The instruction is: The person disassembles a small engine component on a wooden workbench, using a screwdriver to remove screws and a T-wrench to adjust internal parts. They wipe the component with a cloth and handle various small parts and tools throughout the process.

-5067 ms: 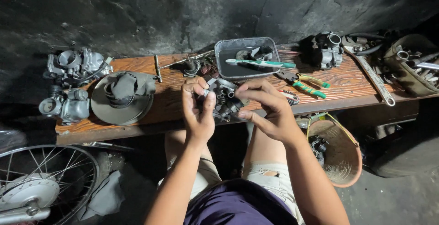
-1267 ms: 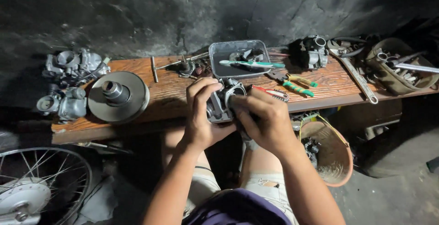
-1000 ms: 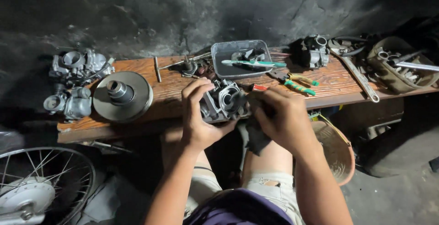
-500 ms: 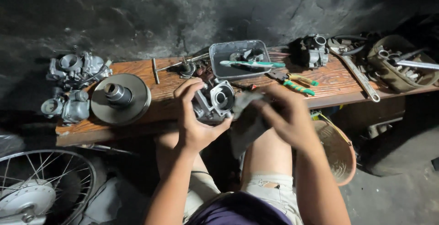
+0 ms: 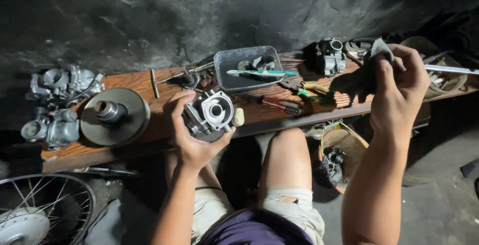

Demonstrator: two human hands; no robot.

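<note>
Carburetor (image 5: pixel 208 115) in my left hand (image 5: pixel 192 138), held over the near edge of the wooden bench (image 5: pixel 144 83), round bore facing up. My left fingers curl around its left side and my thumb presses its lower right edge, so the hand is clamped on the part. My right hand (image 5: pixel 396 83) is raised well apart to the right, above the bench's far end, its fingers pressed together and pinching a dark rag (image 5: pixel 366 73) that hangs down from them.

On the bench, left of the carburetor: a round clutch disc (image 5: pixel 115 116) with a raised hub, and beyond it two grey castings (image 5: pixel 57 105) at the bench's left end. Behind the carburetor: a T-handle tool (image 5: pixel 155 81) and a grey plastic tray (image 5: pixel 247 68) with a green-handled toothbrush (image 5: pixel 262 73) lying across it. Right of the tray: a second carburetor (image 5: pixel 329 55). In front of the tray: a red-handled screwdriver (image 5: pixel 279 105) and green-handled pliers (image 5: pixel 312 93).

Below the bench, by my right knee: a basket (image 5: pixel 344 148) with dark parts inside. Lower left: a spoked wheel (image 5: pixel 40 210) on the floor.
</note>
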